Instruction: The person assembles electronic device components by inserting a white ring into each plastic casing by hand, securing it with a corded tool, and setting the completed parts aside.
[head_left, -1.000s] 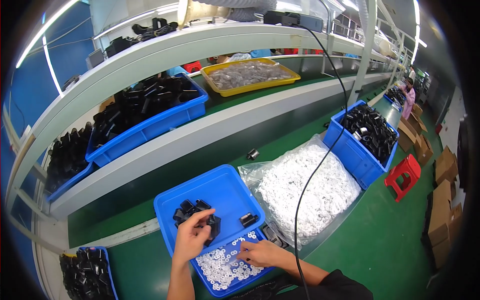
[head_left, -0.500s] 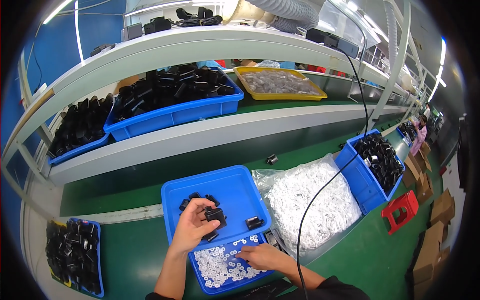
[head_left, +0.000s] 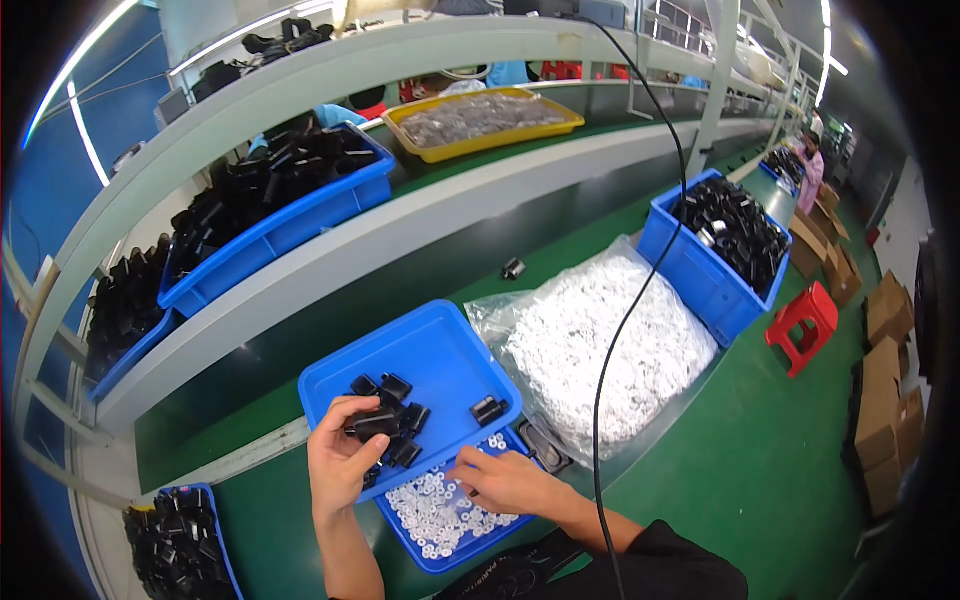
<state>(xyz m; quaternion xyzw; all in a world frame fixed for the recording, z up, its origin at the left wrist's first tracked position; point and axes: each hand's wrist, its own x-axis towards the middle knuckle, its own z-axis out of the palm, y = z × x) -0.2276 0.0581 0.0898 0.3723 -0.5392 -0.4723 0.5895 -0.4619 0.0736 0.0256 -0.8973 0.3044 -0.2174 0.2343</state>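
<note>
My left hand [head_left: 340,462] is closed round a black plastic part [head_left: 374,424], held over the left side of a shallow blue tray [head_left: 425,345]. Several similar black parts [head_left: 411,420] lie in that tray beside my fingers, and one more sits alone near its right edge. My right hand [head_left: 508,482] has thumb and fingers pinched together above a smaller blue tray [head_left: 440,566] of white plastic rings [head_left: 425,512]. What the pinch holds, if anything, is hidden. The smaller tray partly sits under the larger one's near edge.
A clear bag of white rings [head_left: 605,345] lies to the right, a black cable [head_left: 612,350] hanging across it. Blue bins of black parts [head_left: 735,235] stand right, left and behind. A yellow tray [head_left: 485,145] is on the back ledge. A red stool [head_left: 803,328] stands right.
The whole view has swung to the right. My left hand has moved left over the tray with its part, uncovering more of the pile. My right hand has drawn up and left, closer to it.
</note>
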